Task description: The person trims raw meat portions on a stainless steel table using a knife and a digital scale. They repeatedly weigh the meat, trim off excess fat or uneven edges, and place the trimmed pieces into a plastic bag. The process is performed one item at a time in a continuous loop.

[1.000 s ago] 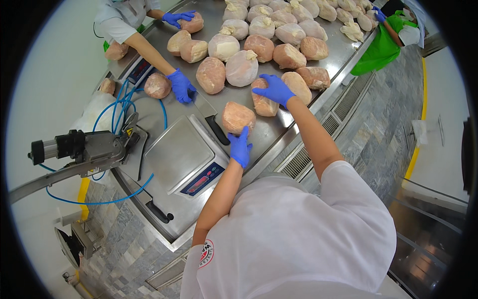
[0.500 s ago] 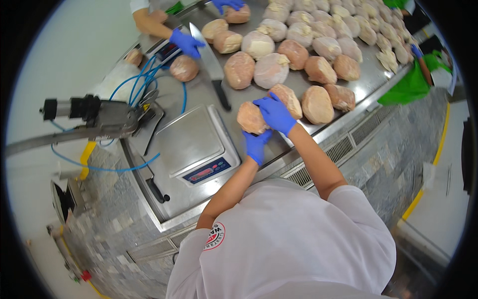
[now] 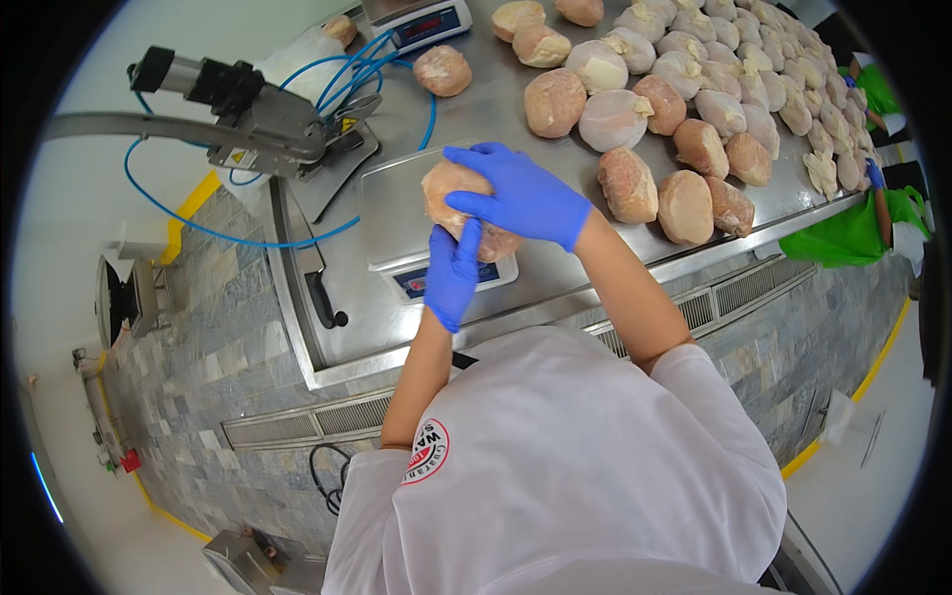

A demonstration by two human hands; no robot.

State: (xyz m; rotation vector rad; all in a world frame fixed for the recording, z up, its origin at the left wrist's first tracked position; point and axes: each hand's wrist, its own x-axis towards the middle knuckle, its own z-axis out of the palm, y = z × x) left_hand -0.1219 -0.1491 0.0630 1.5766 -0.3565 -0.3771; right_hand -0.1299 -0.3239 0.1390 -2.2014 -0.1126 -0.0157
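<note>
1. Over the near scale (image 3: 387, 230), one meat piece (image 3: 441, 185) is held between two blue-gloved hands; whether it touches the pan is hidden.
2. The left hand (image 3: 453, 273) grips the piece's near side, thumb and fingers laid against it. The right hand (image 3: 521, 196) is spread wide over its top and right side, thumb apart from the fingers. Together they hold this one piece.
3. To do this well, I would press evenly from opposite sides with flat palms: the surface looks rounded and probably slippery, so fingertips alone may slide.
4. Fingers are best on the sides, since any underneath could be pinched between the piece and the pan.
5. Lowering should be gentle and over the middle of the pan; its front right edge looks a poor perch.
6. Scales: two, the near one and a far scale (image 3: 431, 30).
7. Knives: one seen, its black handle (image 3: 319, 299) at the table's (image 3: 369, 332) left corner.
8. Metal arms: one (image 3: 268, 124), beside looped blue hose (image 3: 295, 245), too tangled to count.
9. Loose pieces: three in the near row (image 3: 684, 206), one lone piece (image 3: 442, 71) by the far scale. The big cluster (image 3: 683, 71) is too crowded to count.
10. Green aprons (image 3: 853, 228): two, at the right.
</note>
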